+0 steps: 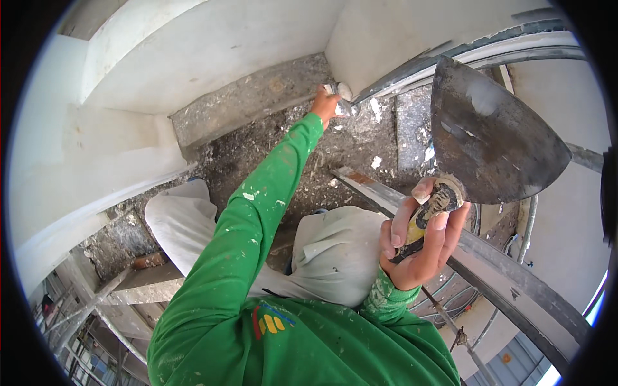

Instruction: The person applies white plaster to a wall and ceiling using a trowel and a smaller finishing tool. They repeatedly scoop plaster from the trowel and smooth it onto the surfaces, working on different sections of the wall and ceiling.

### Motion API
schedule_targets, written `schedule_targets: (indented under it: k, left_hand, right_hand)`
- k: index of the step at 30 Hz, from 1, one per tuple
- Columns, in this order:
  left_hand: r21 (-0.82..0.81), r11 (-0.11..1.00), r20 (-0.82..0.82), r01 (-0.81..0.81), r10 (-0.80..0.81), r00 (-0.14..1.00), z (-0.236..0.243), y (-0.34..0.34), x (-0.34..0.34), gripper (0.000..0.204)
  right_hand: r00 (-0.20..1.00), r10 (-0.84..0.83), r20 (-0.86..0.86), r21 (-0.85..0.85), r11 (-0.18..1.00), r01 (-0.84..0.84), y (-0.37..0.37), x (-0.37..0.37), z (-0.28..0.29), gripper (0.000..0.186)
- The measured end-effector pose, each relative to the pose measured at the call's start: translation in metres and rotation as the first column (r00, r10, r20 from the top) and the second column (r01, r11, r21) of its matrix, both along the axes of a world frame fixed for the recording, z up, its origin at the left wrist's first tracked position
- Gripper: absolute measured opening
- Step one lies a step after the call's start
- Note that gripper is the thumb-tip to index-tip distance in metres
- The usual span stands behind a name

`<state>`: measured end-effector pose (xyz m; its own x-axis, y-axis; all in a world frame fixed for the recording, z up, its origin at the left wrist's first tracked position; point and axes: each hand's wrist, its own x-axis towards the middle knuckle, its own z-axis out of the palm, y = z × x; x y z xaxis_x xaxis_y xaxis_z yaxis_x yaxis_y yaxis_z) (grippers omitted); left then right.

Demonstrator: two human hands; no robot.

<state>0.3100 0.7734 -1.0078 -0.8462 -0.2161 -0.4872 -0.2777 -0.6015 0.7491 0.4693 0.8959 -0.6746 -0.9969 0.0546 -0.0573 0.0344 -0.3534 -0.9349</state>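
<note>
My right hand (434,241) is wrapped round the yellow-and-black handle of a wide putty knife (492,135). Its broad, stained metal blade is raised toward the upper right, and dried white filler coats the handle end. At full stretch, my left hand (326,105) reaches down to the wall corner. The fingers there are closed round a small whitish-grey thing (344,108), whose kind I cannot make out. Beside it is the lower end of a grey metal frame.
White plastered walls (212,51) rise ahead and to the left above a rough concrete ledge (257,90). White flakes litter the dirty floor (251,141). A long metal beam (508,276) slants across the right, with scaffold pipes and cables (450,302) below. Further scaffolding (90,309) shows lower left.
</note>
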Motion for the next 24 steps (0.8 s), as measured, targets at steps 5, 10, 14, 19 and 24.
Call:
schedule_targets:
  k: [5,10,14,19,24]
  left_hand:
    - [-0.031,0.993,0.036,0.110,-0.109,0.993,0.028,0.000,-0.003,0.046]
    - [-0.109,0.992,-0.032,0.065,-0.069,0.997,0.079,0.009,-0.003,0.045]
    - [-0.170,0.984,-0.106,0.044,-0.063,0.992,0.139,0.012,-0.008,0.035]
    - [-0.260,0.960,-0.103,0.107,-0.138,0.985,0.199,0.007,-0.013,0.047]
    - [-0.329,0.939,-0.151,0.101,-0.157,0.976,0.240,0.010,-0.017,0.039]
  right_hand:
    - [0.999,-0.038,-0.002,-0.020,0.999,0.038,0.001,0.003,0.002,0.035]
    - [1.000,-0.023,-0.017,-0.015,1.000,0.023,0.003,0.006,0.002,0.036]
    - [1.000,-0.010,-0.018,-0.020,1.000,0.009,0.005,0.007,0.002,0.035]
    - [0.998,-0.034,-0.051,-0.070,0.997,0.031,0.008,0.012,0.002,0.033]
    - [0.991,0.035,-0.133,-0.002,0.999,-0.035,0.011,0.016,0.000,0.034]
